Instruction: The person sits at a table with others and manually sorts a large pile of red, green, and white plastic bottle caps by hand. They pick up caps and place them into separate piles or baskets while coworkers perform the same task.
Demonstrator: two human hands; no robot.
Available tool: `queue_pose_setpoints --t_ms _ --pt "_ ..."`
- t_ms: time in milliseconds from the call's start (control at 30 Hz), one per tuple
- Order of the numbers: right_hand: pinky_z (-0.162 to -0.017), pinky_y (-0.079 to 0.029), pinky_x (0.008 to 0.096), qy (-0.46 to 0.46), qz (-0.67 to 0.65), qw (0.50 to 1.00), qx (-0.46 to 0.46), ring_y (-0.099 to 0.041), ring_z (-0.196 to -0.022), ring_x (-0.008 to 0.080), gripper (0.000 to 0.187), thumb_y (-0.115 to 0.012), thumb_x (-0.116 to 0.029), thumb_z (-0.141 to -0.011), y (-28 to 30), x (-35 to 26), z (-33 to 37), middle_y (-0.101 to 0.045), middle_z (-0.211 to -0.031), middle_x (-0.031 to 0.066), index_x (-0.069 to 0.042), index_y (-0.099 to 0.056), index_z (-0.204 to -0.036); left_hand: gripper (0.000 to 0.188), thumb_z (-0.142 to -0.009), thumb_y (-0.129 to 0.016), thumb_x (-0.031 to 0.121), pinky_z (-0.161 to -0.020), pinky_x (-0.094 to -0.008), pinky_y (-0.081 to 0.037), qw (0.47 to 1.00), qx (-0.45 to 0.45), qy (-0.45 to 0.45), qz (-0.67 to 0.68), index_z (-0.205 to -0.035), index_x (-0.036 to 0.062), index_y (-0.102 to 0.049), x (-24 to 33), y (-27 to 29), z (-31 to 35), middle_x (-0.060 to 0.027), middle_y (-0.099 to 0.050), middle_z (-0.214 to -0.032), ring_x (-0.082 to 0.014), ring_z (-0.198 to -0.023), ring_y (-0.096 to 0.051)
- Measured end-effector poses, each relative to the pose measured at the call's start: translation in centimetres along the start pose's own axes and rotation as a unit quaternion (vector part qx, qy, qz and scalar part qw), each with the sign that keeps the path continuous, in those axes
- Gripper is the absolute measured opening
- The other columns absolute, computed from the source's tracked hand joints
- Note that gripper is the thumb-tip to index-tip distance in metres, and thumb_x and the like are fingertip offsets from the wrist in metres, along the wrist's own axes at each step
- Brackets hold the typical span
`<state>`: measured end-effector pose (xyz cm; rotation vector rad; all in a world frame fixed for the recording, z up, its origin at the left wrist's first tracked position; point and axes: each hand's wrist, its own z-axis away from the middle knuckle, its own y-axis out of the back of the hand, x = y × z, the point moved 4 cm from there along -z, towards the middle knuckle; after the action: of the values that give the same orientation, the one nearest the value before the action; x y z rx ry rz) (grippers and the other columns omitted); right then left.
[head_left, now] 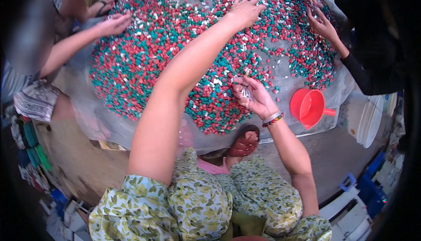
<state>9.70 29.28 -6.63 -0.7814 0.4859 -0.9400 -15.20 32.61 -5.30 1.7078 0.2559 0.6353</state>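
A wide layer of small red, green and white pieces lies spread in front of me; they look like little plastic parts. My left hand reaches across to the far middle of it, palm down, fingers apart just over the pieces. Nothing shows in its grasp. Closer to me, my right hand is turned palm up with fingers curled round several small white pieces. A beaded bracelet circles that wrist. To the right of it sits a red plastic dipper with a short handle.
A greyish plastic sheet lies under the pieces. At left, a co-worker's hand hovers over the edge of the layer. Two hands of another person meet at upper right. Stacked pale containers stand at right. My sandalled foot is near the sheet's edge.
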Motion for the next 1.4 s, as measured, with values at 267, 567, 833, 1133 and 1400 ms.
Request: queue_pose_setpoints --t_ms 267,567,833,1133,1400 --pt "-0.04 -0.037 0.0202 0.027 0.057 0.998 0.006 -0.057 -0.064 0.0161 0.023 -0.048 -0.02 -0.097 -0.4 -1.5 -0.5 -0.061 -0.079 0.0062 -0.001 -0.057 -0.108 0.025 -0.078 -0.07 0.025 -0.083 -0.0461 -0.05 0.973 -0.207 -0.054 0.09 -0.101 0.0168 -0.066 -2.7 -2.6 3.9 -0.0091 -0.064 -0.107 -0.0292 -0.099 -0.062" --pt "-0.036 -0.032 0.0192 0.142 0.069 0.987 0.012 -0.049 -0.061 0.0126 0.023 -0.049 -0.02 -0.097 -1.3 -6.4 1.7 -0.055 -0.079 0.0059 -0.001 -0.055 -0.11 0.038 -0.096 -0.05 0.039 -0.072 -0.0352 -0.056 0.818 -0.419 0.06 0.389 -0.115 0.0084 -0.063 -5.3 5.0 16.0 -0.0082 -0.063 -0.107 -0.0168 -0.093 -0.06" --pt "-0.038 -0.031 0.0184 0.135 0.338 0.928 0.076 -0.047 -0.053 0.0046 0.02 -0.055 -0.016 -0.095 -6.5 -5.9 -2.6 -0.055 -0.071 -0.0022 -0.002 -0.061 -0.108 0.042 -0.099 -0.047 0.027 -0.085 -0.0323 -0.056 0.745 -0.323 0.028 0.583 -0.131 0.0017 -0.052 -6.3 11.5 17.9 -0.0133 -0.054 -0.13 -0.0201 -0.115 -0.054" --pt "-0.038 -0.025 0.0197 0.087 0.597 0.791 0.101 -0.038 -0.047 0.0016 0.024 -0.06 -0.016 -0.092 -11.0 -4.0 -8.0 -0.051 -0.064 -0.0081 -0.005 -0.063 -0.113 0.04 -0.099 -0.046 0.023 -0.085 -0.0337 -0.05 0.873 -0.214 0.043 0.436 -0.136 0.008 -0.047 -9.3 10.8 19.9 -0.0151 -0.062 -0.117 -0.0188 -0.102 -0.061" --pt "-0.064 -0.047 0.0315 0.231 0.828 0.505 0.069 -0.057 -0.066 0.0109 0.033 -0.062 -0.018 -0.089 -14.4 -3.2 -12.0 -0.063 -0.073 0.0048 -0.006 -0.061 -0.12 0.042 -0.09 -0.062 0.023 -0.084 -0.0308 -0.05 0.803 -0.115 0.103 0.576 -0.126 0.0001 -0.056 -12.4 12.9 22.0 -0.0107 -0.063 -0.115 -0.0171 -0.101 -0.061"
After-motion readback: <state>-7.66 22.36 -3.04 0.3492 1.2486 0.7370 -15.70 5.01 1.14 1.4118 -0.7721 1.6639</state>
